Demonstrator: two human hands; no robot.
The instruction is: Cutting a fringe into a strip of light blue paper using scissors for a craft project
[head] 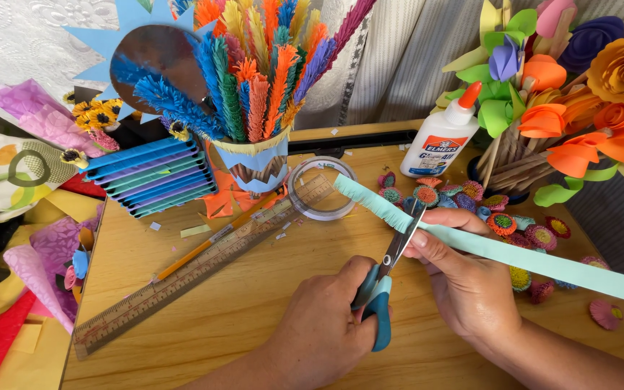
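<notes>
Head view, looking down on a wooden table (pixel 254 303). Two hands at work. Left hand (pixel 323 332), low and centre, with fingers curled through the blue handles of one pair of scissors (pixel 388 278), blades nearly closed on the paper. Right hand (pixel 464 282), just beside it, fingers pressed together and pinching one long pale-green paper strip (pixel 514 254) from below. Strip stretched from upper centre, near the tape, down to the right edge, raised above the table, its upper left part already fringed.

Around the hands: one ruler (pixel 204 267) lying aslant, one orange pencil (pixel 214 242) beside it and roughly parallel, one clear roll of tape (pixel 321 189) flat on the table, one white glue bottle (pixel 438 137) with an orange cap upright behind. One cup of fringed paper stems (pixel 254 65) in many colours, too many to count. One stack of blue and violet paper rolls (pixel 149 177) to its left. One bunch of paper flowers (pixel 579 94) at upper right. Small round fringed paper discs (pixel 503 224) scattered under the strip, well over ten, exact number unclear.
</notes>
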